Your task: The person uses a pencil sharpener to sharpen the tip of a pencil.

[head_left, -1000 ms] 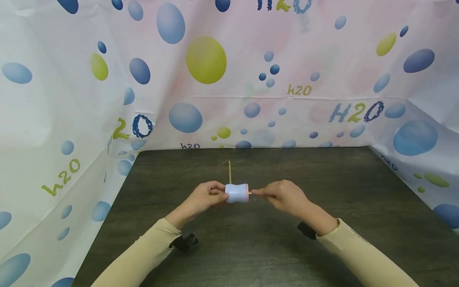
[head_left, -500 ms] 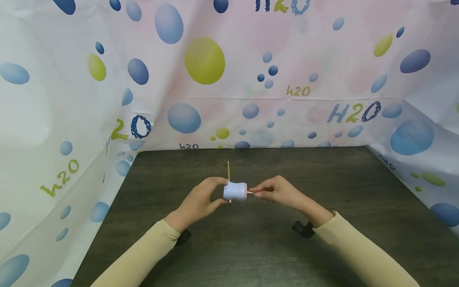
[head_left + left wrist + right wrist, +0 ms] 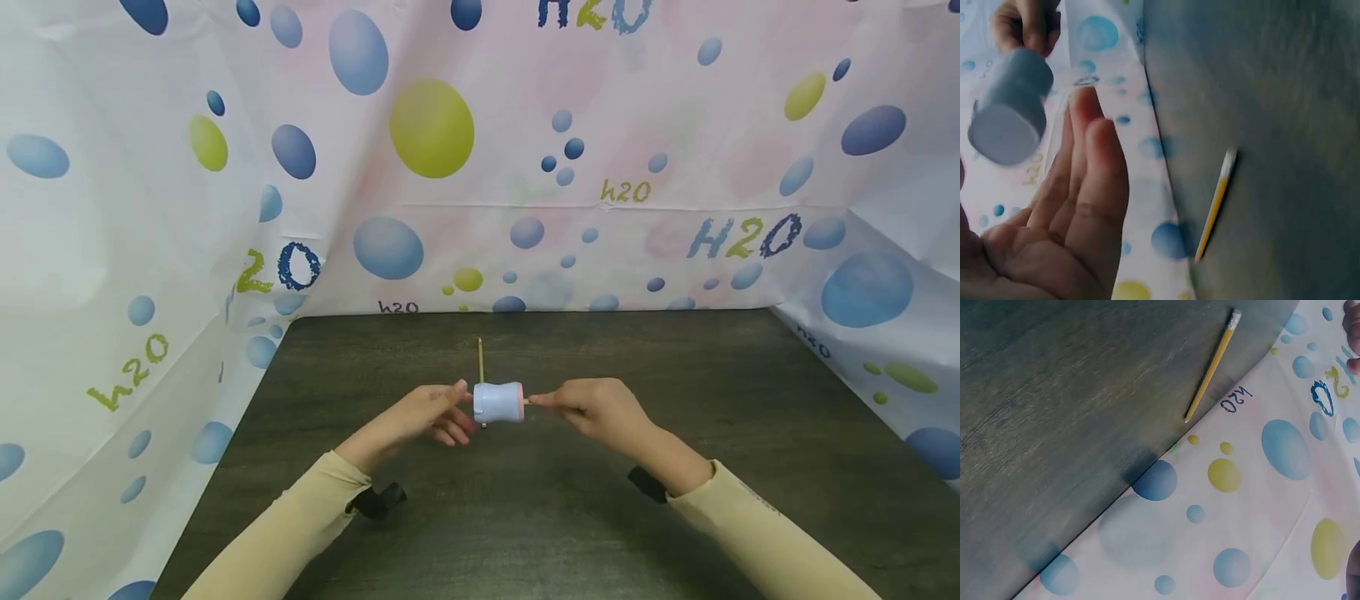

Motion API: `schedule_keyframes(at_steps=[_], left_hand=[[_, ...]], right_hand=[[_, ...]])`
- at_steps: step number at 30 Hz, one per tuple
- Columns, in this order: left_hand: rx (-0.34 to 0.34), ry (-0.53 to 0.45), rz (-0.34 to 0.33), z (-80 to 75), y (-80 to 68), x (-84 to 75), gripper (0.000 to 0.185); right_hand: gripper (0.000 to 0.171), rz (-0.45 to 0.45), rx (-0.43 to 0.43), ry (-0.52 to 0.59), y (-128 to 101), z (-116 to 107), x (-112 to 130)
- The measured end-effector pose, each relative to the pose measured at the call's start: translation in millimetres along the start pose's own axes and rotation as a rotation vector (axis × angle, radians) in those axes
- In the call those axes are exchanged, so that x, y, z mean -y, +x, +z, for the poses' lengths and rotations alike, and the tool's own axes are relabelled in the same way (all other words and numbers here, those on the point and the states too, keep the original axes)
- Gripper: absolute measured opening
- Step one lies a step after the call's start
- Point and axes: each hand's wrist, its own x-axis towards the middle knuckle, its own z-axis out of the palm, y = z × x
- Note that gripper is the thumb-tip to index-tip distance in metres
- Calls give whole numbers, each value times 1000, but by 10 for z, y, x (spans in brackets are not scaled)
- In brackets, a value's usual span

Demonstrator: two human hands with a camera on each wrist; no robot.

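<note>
A light blue, waisted pencil sharpener (image 3: 498, 402) with a pink end is held up over the table in the head view. From its pink end sticks a short bit of pencil (image 3: 527, 402), which my right hand (image 3: 596, 408) pinches between thumb and fingers. My left hand (image 3: 412, 421) is beside the sharpener's other end, fingers spread and holding nothing. The left wrist view shows that left palm (image 3: 1054, 244) with its fingers extended near the sharpener's flat base (image 3: 1007, 134). Most of the pinched pencil is hidden inside the sharpener and the hand.
A yellow pencil (image 3: 1213, 365) with a white eraser end lies on the dark wooden table (image 3: 525, 517), behind the sharpener in the head view. White sheeting (image 3: 510, 100) printed with blue and green dots stands around the table's back and sides.
My left hand had its fingers at the sharpener's left end, widened its grip around it, and has now let go. The right hand keeps its pinch on the pencil.
</note>
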Motion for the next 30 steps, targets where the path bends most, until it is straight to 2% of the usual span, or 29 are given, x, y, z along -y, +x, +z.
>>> schedule_keyframes(at_steps=[1,3,5,7,10,14,17,20,25,30], left_hand=[[42,-28,-30,13,9,10,86],[85,-59,-43,46,20,26,85],[82,-79,-25,77,25,30,77],[44,-78,-6,104,27,31,66],[-27,-20,47,128,20,36,52],[-113,95,153,145,-2,27,46],[-157,176,228,152,-40,-17,49],[-182,243,292,149,-76,-66,52],[-202,361,384,131,-93,-109,53],[-236,436,440,50,-132,-122,53]], right_hand=[[34,-35,-16,-13,-8,16,2],[33,-81,-43,-19,-13,44,8],[32,-97,-54,-10,-10,61,17],[30,-79,-46,3,-8,66,25],[29,1,18,65,0,48,36],[21,276,221,352,31,-17,31],[20,462,316,554,67,-59,6],[21,510,350,646,99,-80,-29],[24,552,395,729,132,-134,-58],[27,600,426,794,114,-208,-103]])
